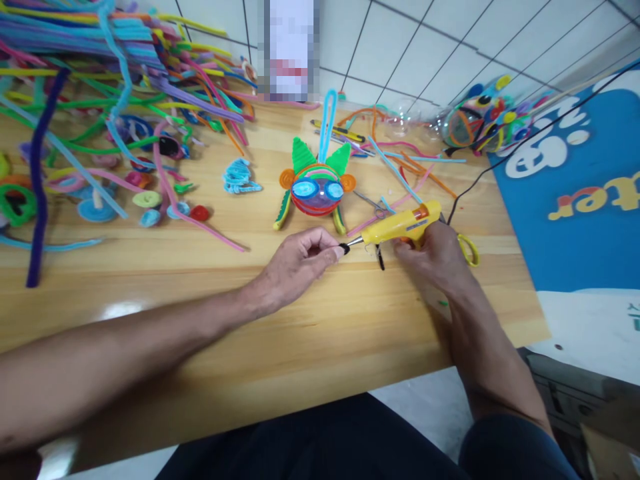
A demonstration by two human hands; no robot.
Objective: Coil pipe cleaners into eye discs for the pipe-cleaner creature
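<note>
My right hand [435,257] is wrapped round the handle of a yellow hot glue gun [395,225], whose metal nozzle points left. Between the thumb and fingertips of my left hand [305,260] is a small black fuzzy piece [344,249], and the nozzle tip meets it or comes very close. Just behind stands a pipe-cleaner figure [317,197] with a round red and purple body, blue eyes, green pointed ears, orange coils and a tall blue loop. A blue coiled pipe-cleaner piece [240,177] lies to its left.
A big heap of coloured pipe cleaners [125,73] covers the left back. Scissors with a yellow handle [469,249] lie by my right hand. A yellow cutter knife [350,133] and loose stems lie behind the figure. Clear balls with colourful pieces [465,127] stand back right. A black cord [470,183] crosses there.
</note>
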